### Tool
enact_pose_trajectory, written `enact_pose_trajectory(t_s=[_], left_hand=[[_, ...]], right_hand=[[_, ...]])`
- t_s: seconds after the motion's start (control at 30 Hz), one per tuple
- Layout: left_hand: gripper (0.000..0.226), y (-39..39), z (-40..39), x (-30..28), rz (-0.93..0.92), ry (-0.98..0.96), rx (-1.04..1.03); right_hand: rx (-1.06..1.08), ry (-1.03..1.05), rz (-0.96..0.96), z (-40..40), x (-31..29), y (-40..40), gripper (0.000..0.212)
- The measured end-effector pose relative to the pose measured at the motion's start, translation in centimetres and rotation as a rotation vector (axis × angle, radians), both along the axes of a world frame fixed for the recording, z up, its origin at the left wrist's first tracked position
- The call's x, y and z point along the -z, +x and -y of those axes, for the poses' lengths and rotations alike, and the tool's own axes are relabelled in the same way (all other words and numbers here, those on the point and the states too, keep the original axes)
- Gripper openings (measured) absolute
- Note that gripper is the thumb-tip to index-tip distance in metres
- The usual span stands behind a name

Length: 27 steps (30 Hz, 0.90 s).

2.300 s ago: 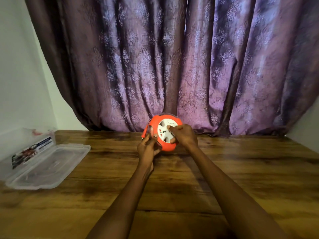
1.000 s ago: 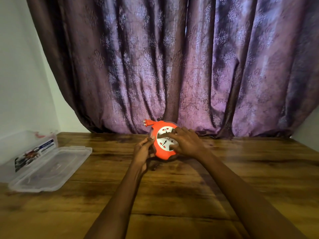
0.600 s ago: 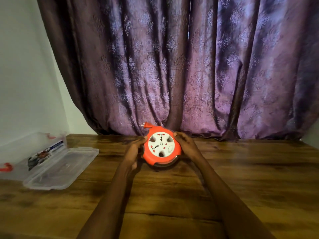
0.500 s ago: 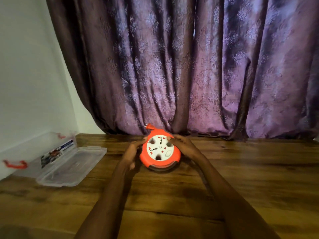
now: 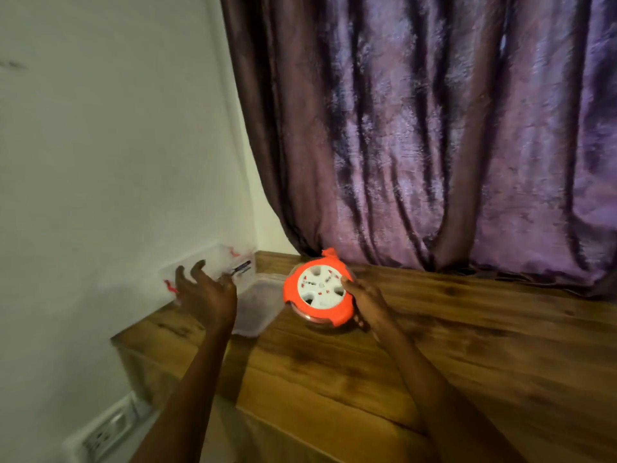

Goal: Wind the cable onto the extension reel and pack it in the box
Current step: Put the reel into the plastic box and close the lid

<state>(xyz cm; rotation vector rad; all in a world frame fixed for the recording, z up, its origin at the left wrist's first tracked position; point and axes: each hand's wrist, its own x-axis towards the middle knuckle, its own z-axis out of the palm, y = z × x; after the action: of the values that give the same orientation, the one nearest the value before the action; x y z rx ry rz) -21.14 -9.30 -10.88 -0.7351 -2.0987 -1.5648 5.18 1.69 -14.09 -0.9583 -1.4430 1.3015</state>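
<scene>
The orange extension reel [image 5: 319,290] with its white socket face up rests on the wooden table [image 5: 467,345], its orange plug sticking out at the top. My right hand [image 5: 365,304] grips the reel's right rim. My left hand [image 5: 205,294] is off the reel, fingers spread, hovering in front of the clear plastic box [image 5: 233,265] that stands open by the wall. The box's lid [image 5: 258,304] lies flat on the table beside the reel. The cable itself is not visible.
A purple curtain [image 5: 434,145] hangs right behind the table. A white wall [image 5: 100,162] borders the table's left side, with a wall socket [image 5: 107,432] low down. The table's left edge is just below the box.
My left hand has let go of the reel and swung left toward the open box. The reel now sits flat, held only by my right hand. The view has turned left.
</scene>
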Motion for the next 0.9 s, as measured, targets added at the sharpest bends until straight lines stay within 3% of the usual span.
enact_pose_trajectory(t_s=[0.1, 0.2, 0.4, 0.57, 0.8, 0.9], left_hand=[[0.073, -3.4, 1.1, 0.6, 0.138, -0.168, 0.052], [0.055, -4.9, 1.1, 1.3, 0.168, -0.233, 0.18], [0.045, -5.9, 0.7, 1.0, 0.121, -0.188, 0.206], [0.023, -6.7, 0.2, 0.4, 0.149, -0.099, 0.157], [0.023, -6.1, -0.3, -1.1, 0.088, 0.084, 0.191], [0.025, -4.7, -1.0, -2.1, 0.098, 0.193, 0.313]], right_hand=[[0.076, 0.051, 0.056, 0.2, 1.6, -1.5, 0.028], [0.103, 0.112, 0.129, 0.1, 2.5, -1.8, 0.031], [0.108, 0.137, 0.179, 0.1, 3.2, -1.1, 0.038], [0.122, 0.117, 0.18, 0.5, 3.1, -0.1, 0.037], [0.189, 0.082, 0.065, 1.3, 1.6, 0.7, 0.034], [0.222, 0.093, -0.04, 1.8, 0.7, 1.3, 0.031]])
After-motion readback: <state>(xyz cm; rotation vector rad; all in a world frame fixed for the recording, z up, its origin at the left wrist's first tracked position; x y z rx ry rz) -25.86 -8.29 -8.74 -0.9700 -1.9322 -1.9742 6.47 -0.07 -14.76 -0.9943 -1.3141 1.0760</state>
